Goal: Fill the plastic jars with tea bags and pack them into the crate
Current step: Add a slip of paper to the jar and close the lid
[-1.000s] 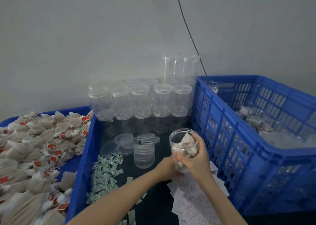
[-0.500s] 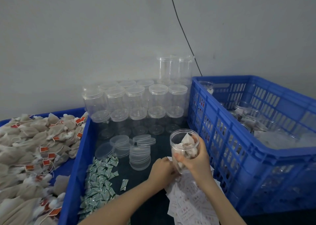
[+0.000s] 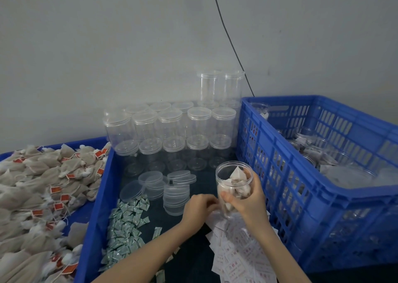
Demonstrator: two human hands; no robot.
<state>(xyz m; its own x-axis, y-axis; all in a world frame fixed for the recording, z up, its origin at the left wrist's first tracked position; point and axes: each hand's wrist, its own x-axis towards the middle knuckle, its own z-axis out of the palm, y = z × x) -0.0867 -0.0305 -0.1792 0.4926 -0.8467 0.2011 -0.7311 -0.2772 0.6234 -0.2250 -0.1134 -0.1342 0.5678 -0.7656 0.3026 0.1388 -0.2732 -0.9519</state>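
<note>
Centre right of the frame: our right hand [image 3: 247, 198] grips an open jar [image 3: 233, 184], upright, tea bags [image 3: 237, 186] inside. Our left hand [image 3: 199, 204] sits just left of the jar's base, fingers curled over the slips [image 3: 239, 259]; whether it pinches one, we cannot tell. Slips carry red print, unreadable. Crate [image 3: 323, 196] stands right of the jar, holding filled jars. Loose bags [image 3: 38, 186] at left bear red tags.

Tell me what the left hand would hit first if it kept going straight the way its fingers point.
Most likely the open jar held in the right hand: the left hand points right towards its lower wall, fingertips about touching it, though depth is unclear.
</note>
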